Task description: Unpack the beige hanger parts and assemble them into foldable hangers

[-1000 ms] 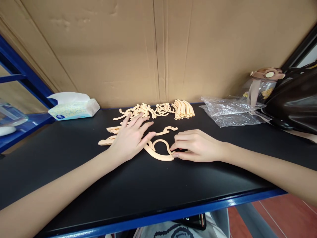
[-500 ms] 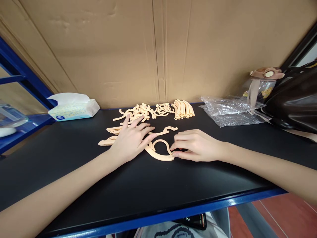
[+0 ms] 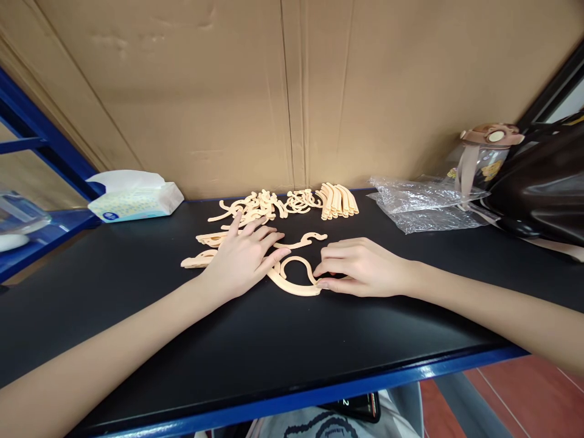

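Note:
Palm down, my left hand has its fingers spread, and its thumb lies by the left end of a beige curved hanger arm. My right hand is closed, thumb and fingertips pinching the right end of that arm. A curved hanger hook lies just inside the arm, with its tip near my right fingers. Beyond, between my hands, is another hanger piece with a hooked end. Two folded hangers lie left of my left hand, partly covered by it.
Loose hooks are heaped at the back, beside a stack of curved arms. A tissue pack stands back left. Clear plastic bags, a bottle and a dark bag sit at right. Cardboard walls the back.

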Action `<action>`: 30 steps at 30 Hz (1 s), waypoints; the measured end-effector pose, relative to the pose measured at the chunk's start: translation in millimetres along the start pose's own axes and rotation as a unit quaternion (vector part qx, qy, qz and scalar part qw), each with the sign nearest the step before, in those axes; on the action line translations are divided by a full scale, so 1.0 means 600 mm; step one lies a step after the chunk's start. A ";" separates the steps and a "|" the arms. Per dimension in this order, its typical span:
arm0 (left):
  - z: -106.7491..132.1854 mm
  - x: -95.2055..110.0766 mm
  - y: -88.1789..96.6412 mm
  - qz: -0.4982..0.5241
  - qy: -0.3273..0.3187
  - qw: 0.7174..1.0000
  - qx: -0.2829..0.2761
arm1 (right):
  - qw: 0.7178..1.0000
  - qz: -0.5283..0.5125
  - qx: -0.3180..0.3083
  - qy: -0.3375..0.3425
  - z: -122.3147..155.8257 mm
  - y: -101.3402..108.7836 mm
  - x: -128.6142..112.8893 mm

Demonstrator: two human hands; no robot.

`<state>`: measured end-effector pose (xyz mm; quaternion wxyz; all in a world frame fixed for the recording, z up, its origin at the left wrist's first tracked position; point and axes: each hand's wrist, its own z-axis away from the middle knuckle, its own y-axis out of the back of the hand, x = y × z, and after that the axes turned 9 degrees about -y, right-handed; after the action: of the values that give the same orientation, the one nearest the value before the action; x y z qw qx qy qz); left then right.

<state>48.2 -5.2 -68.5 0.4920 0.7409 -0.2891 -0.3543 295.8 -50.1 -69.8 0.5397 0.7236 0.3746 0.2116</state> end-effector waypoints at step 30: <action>-0.004 0.014 0.012 0.048 -0.094 0.994 0.040 | 0.993 0.038 0.074 -0.089 -0.004 -0.003 0.011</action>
<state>54.6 -12.9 -63.4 0.4495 0.7086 -0.3829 -0.3863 297.6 -42.9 -71.5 0.5075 0.7913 0.3119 0.1378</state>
